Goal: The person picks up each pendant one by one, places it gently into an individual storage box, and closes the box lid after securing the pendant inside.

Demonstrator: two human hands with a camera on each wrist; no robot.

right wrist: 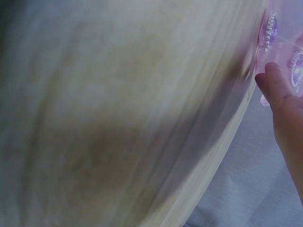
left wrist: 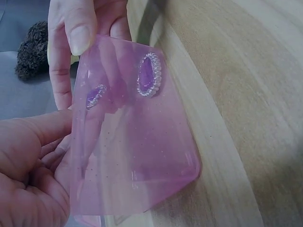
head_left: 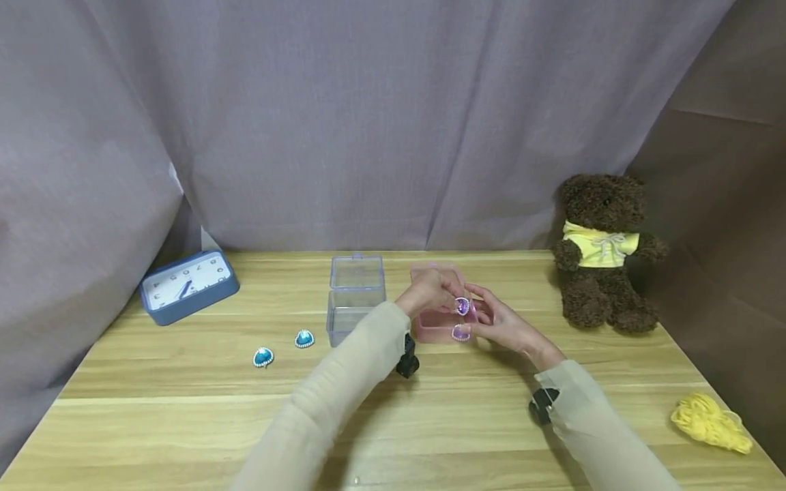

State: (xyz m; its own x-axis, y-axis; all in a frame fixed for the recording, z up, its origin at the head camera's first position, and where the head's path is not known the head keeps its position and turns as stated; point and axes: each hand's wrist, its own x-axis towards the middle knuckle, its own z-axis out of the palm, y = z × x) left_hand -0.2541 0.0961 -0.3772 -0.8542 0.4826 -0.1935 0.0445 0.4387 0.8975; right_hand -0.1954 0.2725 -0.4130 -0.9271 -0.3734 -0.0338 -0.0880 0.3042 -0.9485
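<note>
A see-through pink box (head_left: 434, 335) stands on the table with its lid tipped back. My left hand (head_left: 432, 290) reaches over it from the left, its fingers bent down and pinching a purple gem (head_left: 462, 307) with a beaded silver rim. My right hand (head_left: 506, 329) grips the right side of the box, thumb at the near corner. Close by that thumb is a second purple gem (head_left: 460, 333), which shows through the pink wall in the left wrist view. The right wrist view catches my right fingers beside the box, with both gems near them.
Left of the pink box stands a clear bluish box (head_left: 357, 317), lid raised. Two blue gems (head_left: 303, 338) (head_left: 263, 356) lie farther left, before a blue clock (head_left: 190, 286). A brown teddy bear (head_left: 602, 252) sits at the back right; yellow yarn (head_left: 711, 423) lies near the right edge.
</note>
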